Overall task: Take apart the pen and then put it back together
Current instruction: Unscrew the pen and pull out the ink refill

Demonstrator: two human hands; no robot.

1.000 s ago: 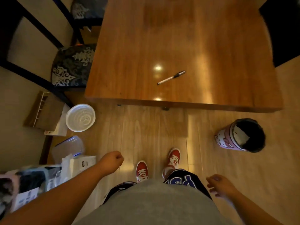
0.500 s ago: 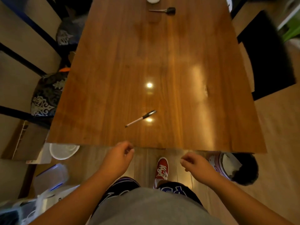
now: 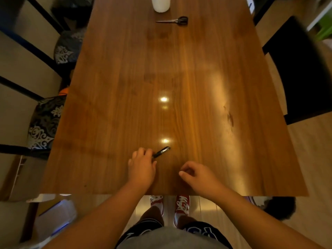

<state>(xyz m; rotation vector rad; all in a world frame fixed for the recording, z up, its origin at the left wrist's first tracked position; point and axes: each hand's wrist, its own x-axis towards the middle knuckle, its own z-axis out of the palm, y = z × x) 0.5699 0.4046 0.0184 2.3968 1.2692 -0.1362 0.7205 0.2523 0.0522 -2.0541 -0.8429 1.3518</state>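
- The left hand [image 3: 142,168] is closing over the pen [image 3: 161,152] on the worktop [image 3: 206,87]; its grip is curled around the pale end of the barrel, fingers on top and thumb underneath, though whether the pen is actually lifting off the wood is not clear.
- The pen's dark capped end is sticking out just beyond the left grip, up and to its right, angled away from the person and lying close to a bright light reflection.
- The right hand [image 3: 197,174] is hovering just to the right of the left grip and a little nearer the person, apart from the pen; its grip is loosely curled with thumb and forefinger nearly meeting, pinching nothing.
- The step in hand is judged to be the pickup: the pen looks whole, so disassembly is not yet begun.
- The next move probably calls for the left grip firming on the barrel while the right grip is coming across to pinch the dark end and pull or twist it off along the pen's axis.
- Scissors [image 3: 173,20] and a white container [image 3: 160,4] are lying well beyond both grips at the far end, playing no part.
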